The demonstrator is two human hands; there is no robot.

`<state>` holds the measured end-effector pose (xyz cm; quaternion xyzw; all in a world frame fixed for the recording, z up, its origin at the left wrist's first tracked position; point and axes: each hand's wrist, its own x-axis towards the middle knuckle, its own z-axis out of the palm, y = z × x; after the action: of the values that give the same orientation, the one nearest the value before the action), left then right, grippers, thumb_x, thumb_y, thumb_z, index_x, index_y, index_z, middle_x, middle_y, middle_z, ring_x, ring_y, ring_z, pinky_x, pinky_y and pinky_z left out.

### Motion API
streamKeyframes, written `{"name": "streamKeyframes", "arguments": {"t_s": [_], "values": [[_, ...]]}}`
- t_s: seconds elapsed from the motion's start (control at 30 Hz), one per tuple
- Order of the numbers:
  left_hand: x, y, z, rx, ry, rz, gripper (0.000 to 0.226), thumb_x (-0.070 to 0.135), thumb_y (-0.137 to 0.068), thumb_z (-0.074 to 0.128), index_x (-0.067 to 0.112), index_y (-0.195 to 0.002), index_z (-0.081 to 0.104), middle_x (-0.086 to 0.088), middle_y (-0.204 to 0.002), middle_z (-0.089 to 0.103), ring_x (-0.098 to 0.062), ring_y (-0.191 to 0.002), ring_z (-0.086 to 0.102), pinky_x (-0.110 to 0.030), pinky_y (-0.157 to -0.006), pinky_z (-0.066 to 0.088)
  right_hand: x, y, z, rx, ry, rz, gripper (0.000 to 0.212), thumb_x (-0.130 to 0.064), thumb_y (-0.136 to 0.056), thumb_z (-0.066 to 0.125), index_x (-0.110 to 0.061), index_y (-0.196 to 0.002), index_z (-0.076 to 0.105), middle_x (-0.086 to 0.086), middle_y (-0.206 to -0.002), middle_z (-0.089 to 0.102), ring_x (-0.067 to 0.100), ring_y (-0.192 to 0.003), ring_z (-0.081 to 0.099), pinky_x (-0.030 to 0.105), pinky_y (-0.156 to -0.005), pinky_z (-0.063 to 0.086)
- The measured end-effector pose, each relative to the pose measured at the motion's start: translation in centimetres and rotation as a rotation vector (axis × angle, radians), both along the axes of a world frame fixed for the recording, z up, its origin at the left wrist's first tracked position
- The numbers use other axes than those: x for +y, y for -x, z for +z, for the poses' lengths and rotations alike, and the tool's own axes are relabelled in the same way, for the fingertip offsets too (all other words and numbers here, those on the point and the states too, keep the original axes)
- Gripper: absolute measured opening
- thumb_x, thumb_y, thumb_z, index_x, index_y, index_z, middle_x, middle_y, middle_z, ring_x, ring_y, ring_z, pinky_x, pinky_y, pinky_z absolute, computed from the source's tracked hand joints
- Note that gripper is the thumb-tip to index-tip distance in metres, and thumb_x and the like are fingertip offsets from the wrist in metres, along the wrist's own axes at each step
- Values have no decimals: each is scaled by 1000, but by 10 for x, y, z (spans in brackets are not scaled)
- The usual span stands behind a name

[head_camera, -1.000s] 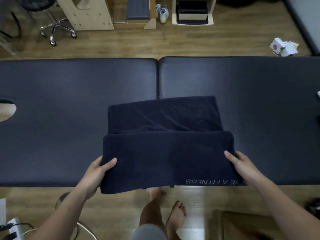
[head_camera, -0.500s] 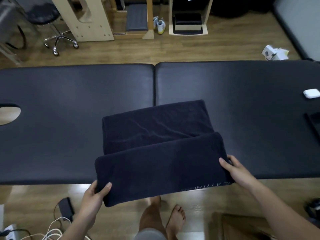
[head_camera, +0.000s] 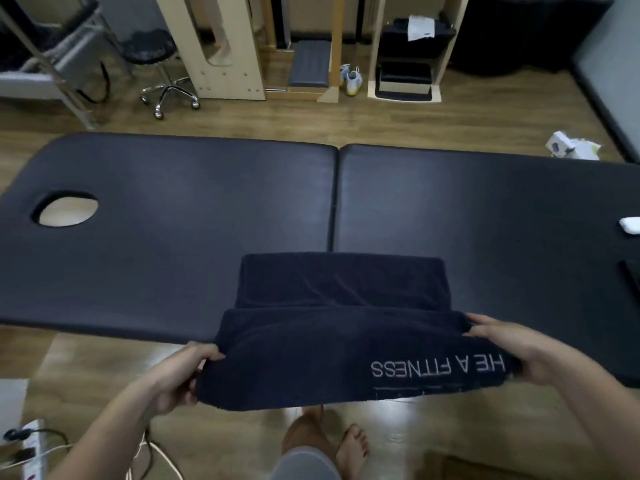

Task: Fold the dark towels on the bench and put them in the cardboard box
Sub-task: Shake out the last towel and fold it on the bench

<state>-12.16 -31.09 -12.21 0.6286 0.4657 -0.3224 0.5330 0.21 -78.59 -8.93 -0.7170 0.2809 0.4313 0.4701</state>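
Left hand and right hand are pinching the folded dark towel (lettering upside down) over the bench edge

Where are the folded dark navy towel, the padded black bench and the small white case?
Dark navy towel (head_camera: 332, 289), head view, upper layer.
Padded black bench (head_camera: 173, 244), head view, bare left cushion.
Small white case (head_camera: 631, 224), head view, its top.

One dark towel, one bench, two hands, one stool.
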Motion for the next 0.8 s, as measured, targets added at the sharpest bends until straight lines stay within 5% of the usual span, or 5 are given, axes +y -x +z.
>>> {"name": "streamKeyframes", "arguments": {"t_s": [0.27,0.4,0.53,0.7,0.8], "values": [[20,-73,29,-59,136,258,29,29,-94,49,23,-66,47,6,-46,38,-6,-31,26,-10,-40,18,8,-76,-5,-81,-40,-375,23,-20,-98,47,-19,-77,57,-4,-47,54,6,-34,47,14,-33,38],[11,-101,18,-286,-24,276,32,47,-99,48,18,-97,63,-1,-70,56,-15,-50,41,-25,-52,37,25,-91,-14,-302,-212,-407,24,-41,-98,49,-23,-105,63,-1,-92,73,17,-83,65,32,-71,46],[-19,-103,-5,-330,-322,47,45,59,-88,59,15,-84,70,2,-88,70,-20,-85,65,-39,-82,53,50,-94,-34,-485,-55,-155,42,-18,-87,72,-22,-127,58,-1,-118,69,18,-106,65,38,-96,49],[-12,-100,-13,-269,-421,-57,25,39,-89,67,15,-82,69,-1,-89,72,-27,-92,67,-47,-86,53,53,-89,-52,-459,298,10,59,-30,-81,78,-32,-130,45,2,-118,66,22,-100,63,42,-95,49],[-23,-112,-13,-364,-914,-287,27,28,-83,65,13,-101,53,-8,-113,56,-35,-110,53,-50,-95,44,70,-89,-50,-758,686,235,57,-27,-84,66,-22,-136,45,13,-130,56,34,-117,53,47,-97,42]]}}
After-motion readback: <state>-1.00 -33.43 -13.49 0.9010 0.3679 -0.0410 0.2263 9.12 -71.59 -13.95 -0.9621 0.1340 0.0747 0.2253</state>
